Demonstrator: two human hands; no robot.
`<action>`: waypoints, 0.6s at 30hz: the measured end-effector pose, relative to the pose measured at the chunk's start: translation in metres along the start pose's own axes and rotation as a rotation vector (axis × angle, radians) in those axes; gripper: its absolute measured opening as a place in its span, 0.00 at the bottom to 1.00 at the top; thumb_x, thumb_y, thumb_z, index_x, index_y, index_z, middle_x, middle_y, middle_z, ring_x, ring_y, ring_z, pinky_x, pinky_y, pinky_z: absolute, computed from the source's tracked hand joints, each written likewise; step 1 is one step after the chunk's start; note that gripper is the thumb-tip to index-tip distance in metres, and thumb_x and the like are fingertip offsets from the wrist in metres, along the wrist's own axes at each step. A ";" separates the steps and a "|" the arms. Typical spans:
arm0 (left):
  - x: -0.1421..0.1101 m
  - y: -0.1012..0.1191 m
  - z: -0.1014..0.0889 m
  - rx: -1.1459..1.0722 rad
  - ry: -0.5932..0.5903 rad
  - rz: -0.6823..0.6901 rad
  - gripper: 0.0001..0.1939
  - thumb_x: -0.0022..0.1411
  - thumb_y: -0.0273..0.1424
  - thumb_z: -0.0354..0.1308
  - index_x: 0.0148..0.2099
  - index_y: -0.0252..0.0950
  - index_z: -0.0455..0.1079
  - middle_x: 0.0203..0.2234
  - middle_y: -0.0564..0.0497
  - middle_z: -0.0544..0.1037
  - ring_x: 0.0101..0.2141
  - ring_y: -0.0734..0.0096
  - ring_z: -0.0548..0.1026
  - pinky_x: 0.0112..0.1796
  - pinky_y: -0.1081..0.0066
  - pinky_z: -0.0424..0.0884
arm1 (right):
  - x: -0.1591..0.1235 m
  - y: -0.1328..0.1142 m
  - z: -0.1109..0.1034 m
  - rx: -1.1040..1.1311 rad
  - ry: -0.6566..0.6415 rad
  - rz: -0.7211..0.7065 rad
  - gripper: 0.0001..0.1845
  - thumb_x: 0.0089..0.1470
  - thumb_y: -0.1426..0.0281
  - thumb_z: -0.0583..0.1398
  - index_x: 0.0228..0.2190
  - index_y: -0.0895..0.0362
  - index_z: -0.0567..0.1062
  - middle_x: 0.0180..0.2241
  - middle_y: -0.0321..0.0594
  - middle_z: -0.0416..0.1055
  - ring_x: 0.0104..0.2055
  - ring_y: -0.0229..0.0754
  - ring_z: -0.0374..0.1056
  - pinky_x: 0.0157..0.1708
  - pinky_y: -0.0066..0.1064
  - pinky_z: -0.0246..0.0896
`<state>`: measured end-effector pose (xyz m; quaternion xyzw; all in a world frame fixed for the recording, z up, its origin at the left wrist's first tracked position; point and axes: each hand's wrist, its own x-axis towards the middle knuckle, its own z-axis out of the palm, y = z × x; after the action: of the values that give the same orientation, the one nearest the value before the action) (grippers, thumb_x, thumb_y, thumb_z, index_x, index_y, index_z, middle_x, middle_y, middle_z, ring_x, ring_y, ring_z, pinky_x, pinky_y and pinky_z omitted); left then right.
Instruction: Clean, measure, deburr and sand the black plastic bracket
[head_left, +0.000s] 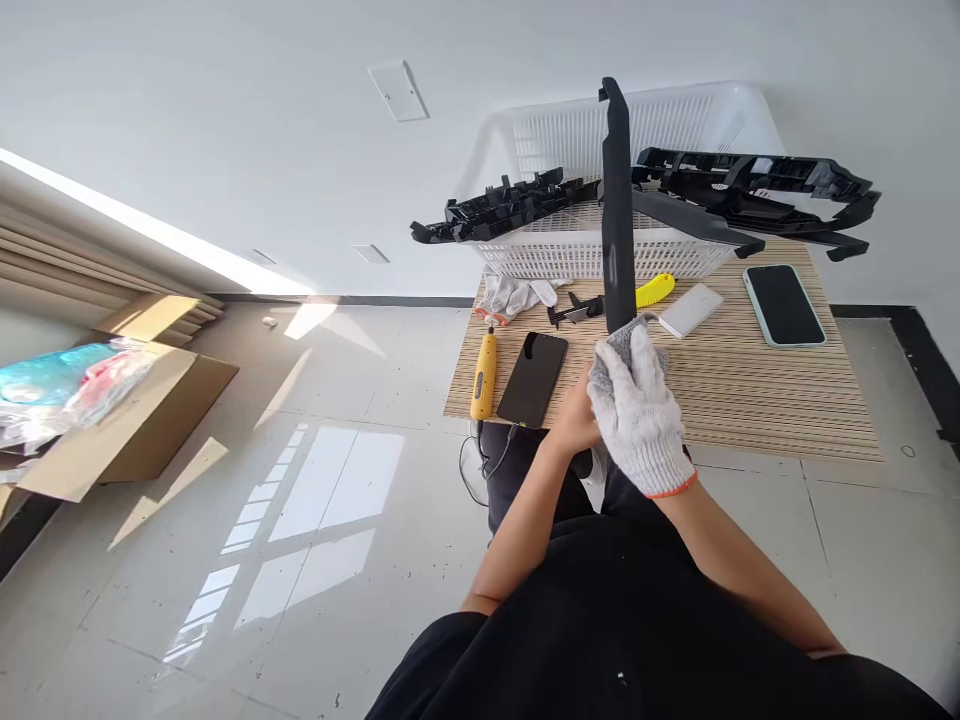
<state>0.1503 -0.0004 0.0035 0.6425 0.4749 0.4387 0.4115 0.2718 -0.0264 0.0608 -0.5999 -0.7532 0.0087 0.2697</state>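
My right hand (pixel 637 405), in a white knit glove, is wrapped round the lower end of a long black plastic strip (pixel 618 200) that stands nearly upright over the small wooden table (pixel 750 390). My bare left hand (pixel 574 420) is tucked behind the glove at the strip's bottom end; its fingers are mostly hidden. A yellow rotary tool (pixel 484 375) and a black phone (pixel 533 378) lie just left of my hands.
A white plastic basket (pixel 592 150) at the table's far side carries long black plastic parts (pixel 750 185) across its rim. Also on the table: a spare glove (pixel 514 293), a black clip (pixel 574 311), a yellow cutter (pixel 655 290), a white power bank (pixel 691 309), a second phone (pixel 784 305). An open cardboard box (pixel 112 420) sits on the floor left.
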 end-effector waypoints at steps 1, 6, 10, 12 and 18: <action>-0.001 0.000 0.000 0.024 -0.032 0.000 0.31 0.54 0.37 0.73 0.60 0.40 0.72 0.54 0.40 0.80 0.55 0.49 0.79 0.52 0.58 0.77 | 0.004 0.004 0.001 0.026 0.023 0.024 0.27 0.71 0.62 0.54 0.67 0.52 0.71 0.74 0.56 0.56 0.68 0.63 0.66 0.51 0.49 0.78; -0.004 0.001 0.005 0.035 -0.027 -0.012 0.20 0.55 0.31 0.68 0.52 0.39 0.76 0.42 0.48 0.84 0.41 0.62 0.81 0.43 0.67 0.76 | 0.015 0.027 0.004 0.141 0.095 0.072 0.31 0.73 0.61 0.50 0.72 0.56 0.62 0.71 0.55 0.63 0.70 0.57 0.65 0.57 0.47 0.76; -0.005 -0.001 0.004 0.003 0.043 -0.035 0.14 0.54 0.30 0.69 0.44 0.38 0.78 0.33 0.53 0.83 0.34 0.65 0.79 0.37 0.69 0.74 | -0.007 0.025 0.004 0.139 0.046 -0.009 0.31 0.73 0.61 0.52 0.72 0.55 0.64 0.75 0.55 0.54 0.76 0.61 0.53 0.62 0.52 0.71; -0.005 -0.003 0.003 -0.015 0.061 -0.067 0.05 0.57 0.32 0.67 0.36 0.39 0.78 0.27 0.54 0.79 0.31 0.65 0.76 0.35 0.67 0.73 | -0.024 0.015 0.002 0.141 0.022 -0.093 0.29 0.71 0.62 0.54 0.69 0.55 0.68 0.76 0.54 0.50 0.79 0.65 0.44 0.65 0.55 0.67; -0.003 -0.007 0.000 -0.030 0.077 -0.143 0.07 0.65 0.36 0.63 0.32 0.44 0.76 0.26 0.51 0.78 0.33 0.59 0.76 0.40 0.57 0.77 | -0.057 -0.007 0.002 0.077 -0.063 -0.207 0.32 0.68 0.57 0.59 0.68 0.58 0.70 0.76 0.57 0.51 0.79 0.71 0.41 0.67 0.63 0.62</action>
<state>0.1480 -0.0016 -0.0040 0.5833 0.5284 0.4395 0.4328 0.2725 -0.0791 0.0390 -0.5074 -0.8184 0.0284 0.2683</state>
